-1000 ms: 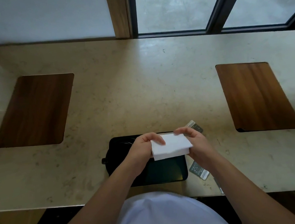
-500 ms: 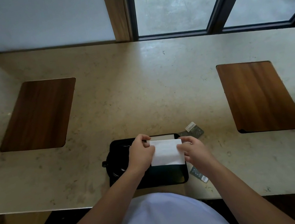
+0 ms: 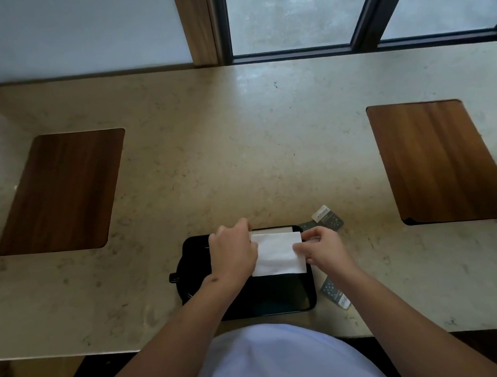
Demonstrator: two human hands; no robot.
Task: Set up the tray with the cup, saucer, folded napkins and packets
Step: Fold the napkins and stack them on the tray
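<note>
Black tray [image 3: 273,301], rounded rectangle, sits low centre of frame at the near tabletop edge. White folded napkin [image 3: 278,253] lies flat over its upper right part, pinched at both side edges; a second pale napkin edge [image 3: 272,231] peeks out just above it. Grey dotted packets: one [image 3: 326,221] just off the tray's upper right corner, one [image 3: 335,292] beside its right edge. Cup and saucer mostly hidden at tray's left.
</note>
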